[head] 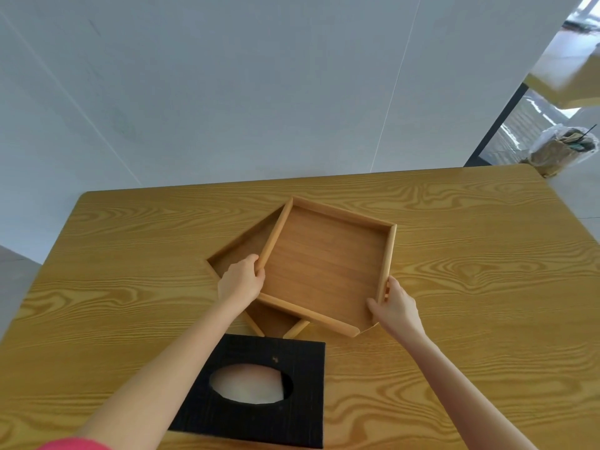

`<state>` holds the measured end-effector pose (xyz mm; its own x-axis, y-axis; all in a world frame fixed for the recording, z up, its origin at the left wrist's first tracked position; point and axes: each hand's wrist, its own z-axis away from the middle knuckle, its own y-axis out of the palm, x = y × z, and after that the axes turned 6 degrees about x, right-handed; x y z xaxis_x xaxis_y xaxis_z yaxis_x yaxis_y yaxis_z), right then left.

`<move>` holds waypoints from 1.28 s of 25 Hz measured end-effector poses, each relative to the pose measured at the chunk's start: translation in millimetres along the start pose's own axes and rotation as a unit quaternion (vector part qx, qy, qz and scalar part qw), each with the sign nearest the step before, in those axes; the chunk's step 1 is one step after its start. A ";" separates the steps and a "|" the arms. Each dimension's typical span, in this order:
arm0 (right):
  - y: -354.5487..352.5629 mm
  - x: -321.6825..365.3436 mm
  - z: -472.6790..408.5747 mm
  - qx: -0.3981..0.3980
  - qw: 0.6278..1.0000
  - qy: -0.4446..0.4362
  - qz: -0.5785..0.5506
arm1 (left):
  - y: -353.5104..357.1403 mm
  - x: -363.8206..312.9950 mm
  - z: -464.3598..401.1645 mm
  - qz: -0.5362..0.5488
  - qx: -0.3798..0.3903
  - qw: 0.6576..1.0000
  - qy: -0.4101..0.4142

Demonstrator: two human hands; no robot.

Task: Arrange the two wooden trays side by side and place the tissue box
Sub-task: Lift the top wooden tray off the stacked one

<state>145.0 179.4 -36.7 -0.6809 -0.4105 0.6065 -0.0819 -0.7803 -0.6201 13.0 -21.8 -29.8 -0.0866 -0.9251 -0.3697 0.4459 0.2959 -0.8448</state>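
While the two wooden trays lay stacked askew on the worktop (470,254), both hands were closed on the upper tray (324,267). The left hand (240,280) curled around the near end of that tray's left rail, fingers wrapped over the rounded edge. The right hand (394,305) pinched the near end of the right rail, thumb inside the tray and fingers outside.

The upper tray sat turned at an angle over the lower tray (238,251), covering most of it. Of the lower tray, only a corner showed beyond the upper tray's left rail, and a small part of its floor and rails showed just below the upper tray's near rail. Whether the upper tray rested on the lower one or was lifted clear of it could not be told.

The tissue box (259,391), black with an oval opening showing white tissue (246,384), lay flat on the worktop just on the near side of the upper tray, apart from both trays, under the left forearm. No brand, label or writing could be read on the box or the trays.

Far beyond the upper tray, off the worktop's far right corner, a plastic-lined bin (561,151) stood on the floor.
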 end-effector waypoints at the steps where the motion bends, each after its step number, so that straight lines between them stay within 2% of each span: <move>1: 0.0 -1.4 2.2 0.002 1.000 -0.001 -0.009 | 0.2 0.9 1.9 0.003 -0.001 1.000 -0.004; 14: -15.6 -2.3 2.9 -0.034 0.996 -0.022 -0.076 | 0.5 -2.0 5.1 0.113 0.036 0.992 -0.042; 26: -75.9 8.9 -62.3 -0.112 0.992 -0.026 -0.049 | -5.6 -58.7 -15.2 0.262 0.054 0.964 -0.001; 32: -100.6 9.9 -94.5 -0.132 0.990 -0.009 -0.045 | -5.2 -84.8 -42.5 0.285 0.082 0.955 0.002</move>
<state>77.8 298.4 -15.4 -0.6501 -0.3547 0.6720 -0.3302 -0.6647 -0.6702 -19.8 65.3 -10.6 0.2093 -0.6236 -0.7532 0.5557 0.7096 -0.4331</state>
